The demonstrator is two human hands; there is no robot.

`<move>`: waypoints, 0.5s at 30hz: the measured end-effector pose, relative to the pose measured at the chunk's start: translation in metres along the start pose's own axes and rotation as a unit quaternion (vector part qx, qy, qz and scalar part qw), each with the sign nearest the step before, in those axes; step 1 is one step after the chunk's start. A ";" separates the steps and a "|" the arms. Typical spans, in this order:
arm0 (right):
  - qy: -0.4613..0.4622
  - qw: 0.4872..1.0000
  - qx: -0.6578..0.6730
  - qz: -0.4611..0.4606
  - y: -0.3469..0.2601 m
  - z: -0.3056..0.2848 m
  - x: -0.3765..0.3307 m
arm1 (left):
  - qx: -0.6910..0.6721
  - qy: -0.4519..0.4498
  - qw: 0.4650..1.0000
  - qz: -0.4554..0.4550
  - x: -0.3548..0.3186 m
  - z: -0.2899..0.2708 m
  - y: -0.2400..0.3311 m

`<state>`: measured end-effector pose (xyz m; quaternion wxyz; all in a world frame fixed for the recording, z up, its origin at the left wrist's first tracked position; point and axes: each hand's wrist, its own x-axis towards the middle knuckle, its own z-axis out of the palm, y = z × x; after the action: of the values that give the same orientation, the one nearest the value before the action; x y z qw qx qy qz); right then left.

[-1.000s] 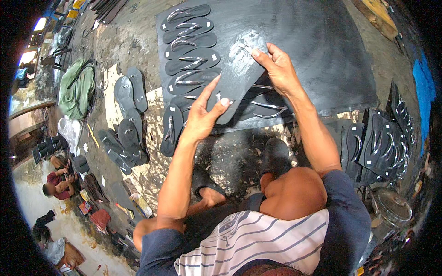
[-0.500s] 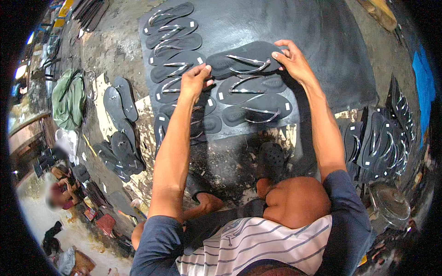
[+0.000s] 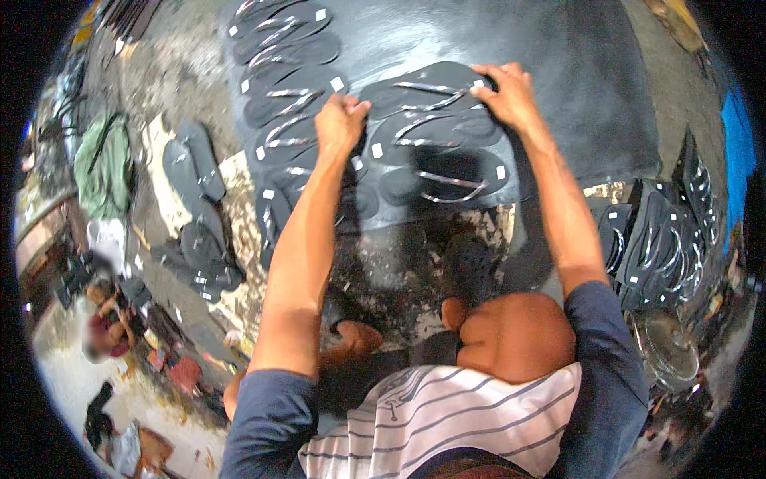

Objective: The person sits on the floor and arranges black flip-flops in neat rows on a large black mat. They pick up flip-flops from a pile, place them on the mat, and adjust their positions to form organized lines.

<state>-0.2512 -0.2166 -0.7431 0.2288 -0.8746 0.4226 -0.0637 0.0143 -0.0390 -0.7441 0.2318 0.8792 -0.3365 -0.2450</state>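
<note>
A black flip-flop [image 3: 435, 77] with shiny silver straps lies crosswise between my hands, at the far end of a short column. My left hand [image 3: 341, 124] pinches its heel end at the left. At its toe end, by a small white sticker, my right hand [image 3: 509, 94] has thumb and fingers on the edge. Close below it are a second silver-strapped flip-flop [image 3: 479, 128] and a third flip-flop [image 3: 396, 185], which is partly in dark shadow. Left of my left hand, several similar flip-flops [image 3: 307, 84] overlap in a column. My left forearm hides some of them.
A dark sheet [image 3: 590, 104] lies under the rows. Plain dark flip-flops [image 3: 191, 164] and a green cloth [image 3: 105, 168] are at the left. More silver-strapped flip-flops [image 3: 658, 247] stand packed at the right, near a fan [image 3: 666, 351]. Another person [image 3: 112, 331] is at the far lower left.
The flip-flop between my hands has come down closer against the one below it. Both hands have moved with it. A dark shadow now falls on the nearest flip-flop. The view has shifted slightly.
</note>
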 end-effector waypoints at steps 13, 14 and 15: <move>0.239 0.898 0.342 0.140 0.001 0.017 -0.037 | 0.079 0.111 0.990 -0.047 -0.151 -0.169 -0.172; 0.250 0.897 0.347 0.112 -0.017 0.013 -0.034 | -0.004 0.164 0.986 -0.036 -0.149 -0.180 -0.157; 0.227 0.899 0.365 0.085 -0.046 0.003 -0.034 | -0.005 0.197 0.980 -0.015 -0.147 -0.193 -0.143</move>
<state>-0.2392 -0.1649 -0.7227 0.4340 -0.6525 0.4830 -0.3907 0.1001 0.2069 -0.6364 0.2947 0.9139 -0.2698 -0.0722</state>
